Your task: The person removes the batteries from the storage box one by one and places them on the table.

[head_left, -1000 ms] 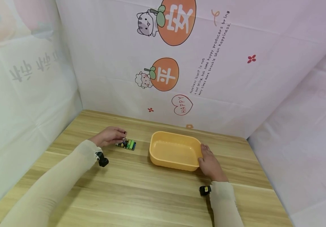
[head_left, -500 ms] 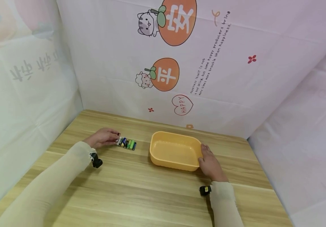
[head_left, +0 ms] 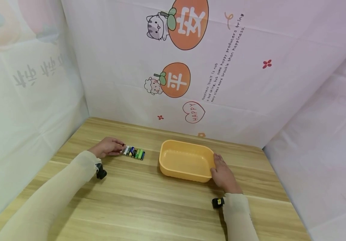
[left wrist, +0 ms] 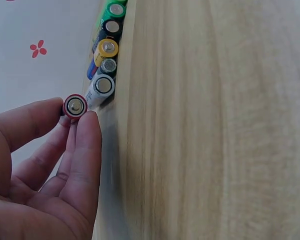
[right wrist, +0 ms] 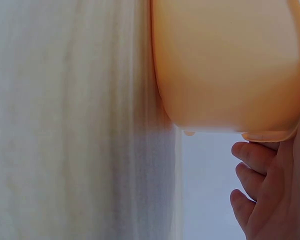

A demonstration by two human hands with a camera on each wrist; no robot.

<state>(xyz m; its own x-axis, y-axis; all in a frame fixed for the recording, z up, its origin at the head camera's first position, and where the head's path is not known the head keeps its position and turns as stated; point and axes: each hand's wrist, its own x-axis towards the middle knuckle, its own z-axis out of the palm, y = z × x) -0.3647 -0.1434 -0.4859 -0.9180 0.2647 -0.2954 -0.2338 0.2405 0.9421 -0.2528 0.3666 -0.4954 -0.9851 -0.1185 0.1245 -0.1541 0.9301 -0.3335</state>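
My left hand (head_left: 108, 146) pinches a battery with a red end (left wrist: 75, 106) between thumb and fingertips, at the left end of a row of batteries (head_left: 137, 153). A white battery (left wrist: 103, 86) lies right beside it in the left wrist view, followed by yellow, dark and green ones. On the right, my right hand (head_left: 223, 172) holds the right end of a yellow plastic basin (head_left: 185, 174), thumb at the rim and fingers along the outside. The basin stands upright on the table, and nothing lies in it.
The wood-grain table (head_left: 148, 207) meets a printed white cloth (head_left: 124, 67) at the back. Cloth walls also stand at the left and right. Each wrist carries a small black camera (head_left: 101, 172).
My left hand has moved left with the red-ended battery, from above the row down to its left end, uncovering more batteries. The right hand and basin have stayed in place.
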